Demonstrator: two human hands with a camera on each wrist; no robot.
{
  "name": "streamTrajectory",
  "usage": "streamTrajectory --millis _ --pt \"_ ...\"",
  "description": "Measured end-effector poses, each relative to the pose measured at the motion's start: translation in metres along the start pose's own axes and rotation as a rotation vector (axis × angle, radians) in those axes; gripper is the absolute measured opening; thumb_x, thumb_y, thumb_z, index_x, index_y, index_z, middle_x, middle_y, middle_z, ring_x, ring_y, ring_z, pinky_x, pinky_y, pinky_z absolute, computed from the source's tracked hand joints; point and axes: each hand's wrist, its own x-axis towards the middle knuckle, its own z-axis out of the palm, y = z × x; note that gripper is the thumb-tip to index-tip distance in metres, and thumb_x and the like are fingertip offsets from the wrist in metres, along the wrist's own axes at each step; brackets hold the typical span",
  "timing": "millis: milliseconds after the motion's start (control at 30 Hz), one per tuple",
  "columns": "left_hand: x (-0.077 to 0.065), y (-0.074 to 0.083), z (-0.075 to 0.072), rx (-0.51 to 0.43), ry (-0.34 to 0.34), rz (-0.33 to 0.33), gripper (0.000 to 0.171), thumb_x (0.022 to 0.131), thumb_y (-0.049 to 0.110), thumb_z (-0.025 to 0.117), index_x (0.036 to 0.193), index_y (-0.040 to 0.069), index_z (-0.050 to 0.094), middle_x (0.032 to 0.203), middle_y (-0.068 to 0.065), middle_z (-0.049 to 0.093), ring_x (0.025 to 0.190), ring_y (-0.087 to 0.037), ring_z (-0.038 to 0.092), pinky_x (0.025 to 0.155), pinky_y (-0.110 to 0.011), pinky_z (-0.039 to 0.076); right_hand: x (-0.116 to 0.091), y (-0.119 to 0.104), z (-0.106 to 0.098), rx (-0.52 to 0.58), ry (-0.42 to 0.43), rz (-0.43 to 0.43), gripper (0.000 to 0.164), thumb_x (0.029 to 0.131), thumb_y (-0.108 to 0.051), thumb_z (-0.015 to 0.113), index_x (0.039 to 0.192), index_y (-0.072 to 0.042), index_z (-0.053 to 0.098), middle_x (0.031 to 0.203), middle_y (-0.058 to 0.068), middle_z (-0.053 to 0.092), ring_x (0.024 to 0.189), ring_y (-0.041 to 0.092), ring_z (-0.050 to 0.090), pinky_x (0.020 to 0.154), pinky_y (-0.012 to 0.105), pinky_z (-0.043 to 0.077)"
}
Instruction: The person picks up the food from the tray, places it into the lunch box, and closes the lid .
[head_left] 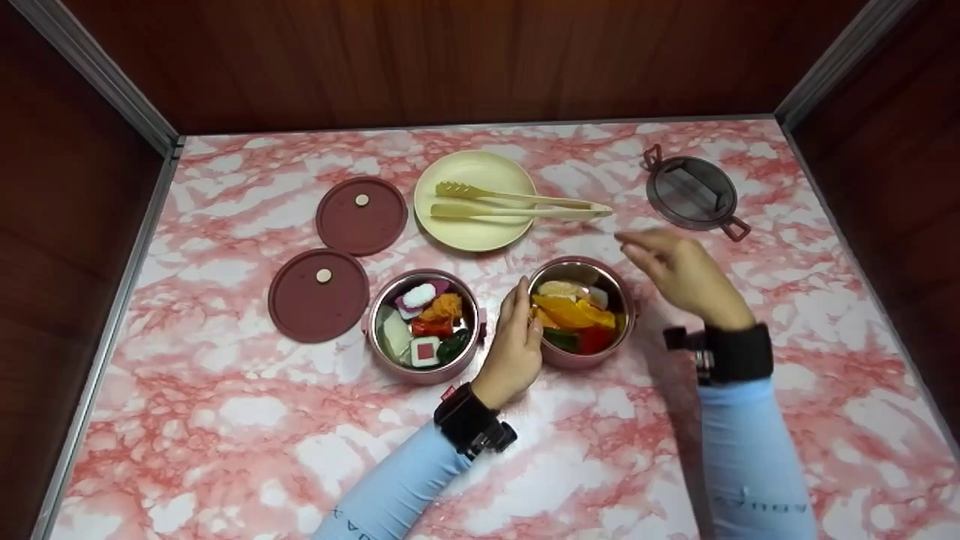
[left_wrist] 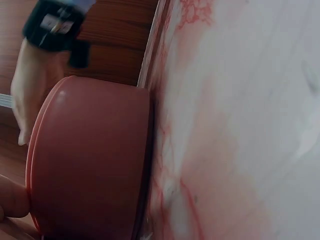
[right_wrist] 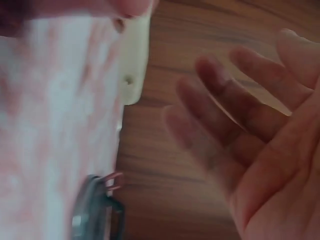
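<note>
My left hand rests its straight fingers along the left side of a round dusty-red lunch container. Yellow, red and green food pieces lie inside it. In the left wrist view the container's outer wall fills the left half, fingertips right at its rim. My right hand is raised in the air to the upper right of this container, fingers extended and holding nothing. The right wrist view shows its palm and spread fingers.
A second container with mixed food pieces stands to the left. Two dark red lids lie beyond it. A cream plate bears tongs. A grey lid with red handles lies at the back right. Wooden walls enclose the table.
</note>
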Motion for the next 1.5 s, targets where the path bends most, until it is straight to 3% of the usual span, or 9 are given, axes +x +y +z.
streamTrajectory --millis 400,567,667,767,900,1067,1200,1333,1500 --pt "-0.002 -0.001 -0.005 0.021 0.008 -0.018 0.063 0.102 0.002 0.044 0.155 -0.006 0.012 0.158 -0.028 0.016 0.145 -0.037 0.021 0.118 -0.043 0.019 -0.022 0.010 0.032 0.100 -0.059 0.159 0.037 0.106 -0.028 0.048 0.131 -0.007 0.065 0.124 0.015 0.066 0.115 0.030 0.060 0.098 0.050 0.045" --pt "-0.008 0.018 -0.016 0.102 -0.004 -0.024 0.068 0.102 0.008 0.049 0.156 -0.004 0.011 0.161 -0.027 0.003 0.148 -0.038 0.006 0.118 -0.050 0.011 -0.020 0.013 0.039 0.093 -0.109 0.173 0.035 0.106 -0.022 0.048 0.135 -0.007 0.062 0.132 0.015 0.061 0.124 0.030 0.053 0.105 0.051 0.040" --pt "-0.015 0.042 -0.038 0.116 -0.064 -0.031 0.070 0.103 0.016 0.050 0.158 0.003 0.008 0.163 -0.016 -0.004 0.149 -0.033 -0.002 0.117 -0.051 0.009 -0.018 0.015 0.041 0.100 -0.128 0.178 0.036 0.106 -0.021 0.048 0.136 -0.006 0.061 0.132 0.015 0.061 0.121 0.027 0.054 0.104 0.050 0.041" --pt "-0.018 0.059 -0.072 0.084 -0.023 0.057 0.064 0.100 0.011 0.054 0.156 0.004 0.023 0.163 -0.015 0.012 0.148 -0.034 0.014 0.116 -0.046 0.020 -0.016 0.016 0.042 0.106 -0.145 0.190 0.037 0.106 -0.024 0.047 0.136 -0.007 0.061 0.132 0.014 0.061 0.119 0.026 0.054 0.103 0.050 0.041" --pt "-0.016 0.051 -0.135 0.051 0.194 0.118 0.047 0.092 -0.006 0.058 0.139 -0.002 0.052 0.148 -0.021 0.042 0.128 -0.034 0.049 0.104 -0.041 0.044 -0.015 0.016 0.041 0.115 -0.151 0.193 0.036 0.106 -0.025 0.048 0.135 -0.008 0.062 0.131 0.013 0.061 0.121 0.025 0.054 0.104 0.049 0.041" --pt "-0.014 0.006 -0.223 0.179 0.377 -0.093 0.044 0.099 0.004 0.056 0.143 0.005 0.052 0.145 -0.016 0.049 0.130 -0.029 0.048 0.109 -0.040 0.038 -0.016 0.016 0.039 0.115 -0.152 0.177 0.036 0.106 -0.024 0.048 0.135 -0.008 0.062 0.129 0.013 0.063 0.120 0.025 0.055 0.103 0.049 0.041" --pt "-0.019 -0.033 -0.269 0.314 0.435 -0.282 0.045 0.101 0.013 0.055 0.145 0.006 0.050 0.140 -0.019 0.054 0.126 -0.033 0.052 0.106 -0.044 0.041 -0.018 0.018 0.036 0.083 -0.145 0.169 0.036 0.107 -0.026 0.046 0.132 -0.008 0.064 0.127 0.013 0.064 0.118 0.027 0.057 0.103 0.051 0.041" --pt "-0.026 -0.060 -0.292 0.425 0.392 -0.429 0.050 0.101 0.018 0.053 0.146 -0.002 0.044 0.136 -0.028 0.054 0.125 -0.043 0.051 0.103 -0.053 0.040 -0.022 0.019 0.033 0.055 -0.148 0.163 0.036 0.107 -0.028 0.045 0.129 -0.008 0.066 0.123 0.013 0.066 0.114 0.028 0.058 0.101 0.051 0.042" --pt "-0.029 -0.074 -0.299 0.531 0.310 -0.553 0.052 0.099 0.017 0.055 0.142 -0.008 0.046 0.129 -0.028 0.058 0.123 -0.044 0.051 0.104 -0.054 0.037 -0.024 0.020 0.030 0.052 -0.165 0.178 0.040 0.107 -0.032 0.043 0.132 -0.008 0.064 0.125 0.014 0.065 0.113 0.028 0.057 0.100 0.051 0.042"
